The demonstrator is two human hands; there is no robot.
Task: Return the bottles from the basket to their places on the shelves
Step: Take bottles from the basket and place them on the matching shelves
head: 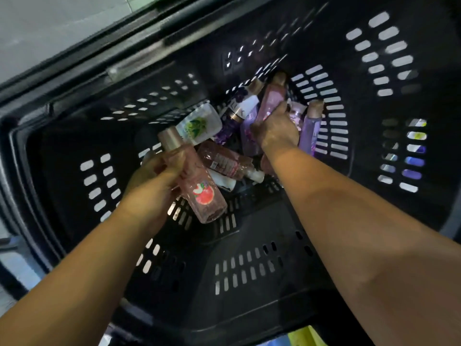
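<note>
Both my arms reach down into a deep black slotted basket (pixel 249 268). My left hand (pixel 152 188) grips a pink bottle (pixel 199 193) with a rose-gold cap and a fruit label, lifted above the basket floor. My right hand (pixel 274 131) is curled round a pink-mauve bottle (pixel 270 98) that stands tilted in the pile at the far end. Around it lie several more bottles: a clear one with a green leaf label (pixel 199 123), a purple one (pixel 310 128), a lilac one (pixel 249 136) and a pink one lying flat (pixel 224 162).
The basket's dark handle bars (pixel 139 63) run across the upper left above its rim. Pale floor (pixel 50 28) shows beyond them. Coloured packages (pixel 414 148) glimmer through the slots in the right wall, and something yellow (pixel 304 337) lies below the near rim.
</note>
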